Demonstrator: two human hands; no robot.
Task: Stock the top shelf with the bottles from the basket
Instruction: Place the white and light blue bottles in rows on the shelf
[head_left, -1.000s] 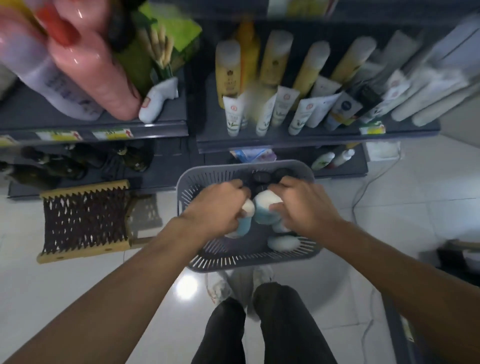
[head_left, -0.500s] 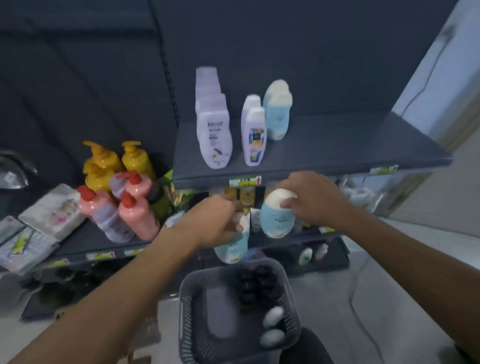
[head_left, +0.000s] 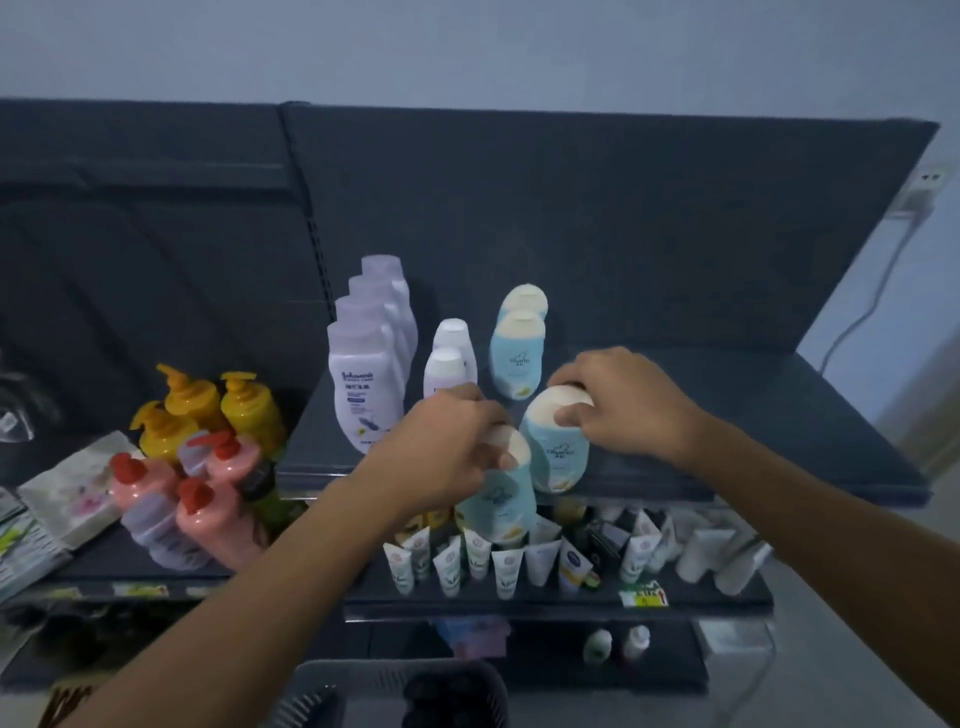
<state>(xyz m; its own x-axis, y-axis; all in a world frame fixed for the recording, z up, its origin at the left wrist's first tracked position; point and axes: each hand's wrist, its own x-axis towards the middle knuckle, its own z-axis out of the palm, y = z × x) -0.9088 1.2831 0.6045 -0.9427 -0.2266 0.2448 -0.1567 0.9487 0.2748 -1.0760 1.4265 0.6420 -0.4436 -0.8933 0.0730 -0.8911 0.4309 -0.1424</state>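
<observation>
Each hand clamps a pale-blue lotion bottle by its cream cap: right hand (head_left: 626, 402), left hand (head_left: 447, 447); smooth, probably slippery plastic

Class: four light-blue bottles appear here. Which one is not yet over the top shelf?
The light-blue bottle in the left hand: it hangs before the shelf edge.

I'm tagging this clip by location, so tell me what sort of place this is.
Most likely a small shop's toiletries aisle. Dark retail shelving holds rows of identical lotion bottles, a price label sits on a shelf edge, and each hand, left and right, lifts a blue bottle toward the top shelf.
</observation>
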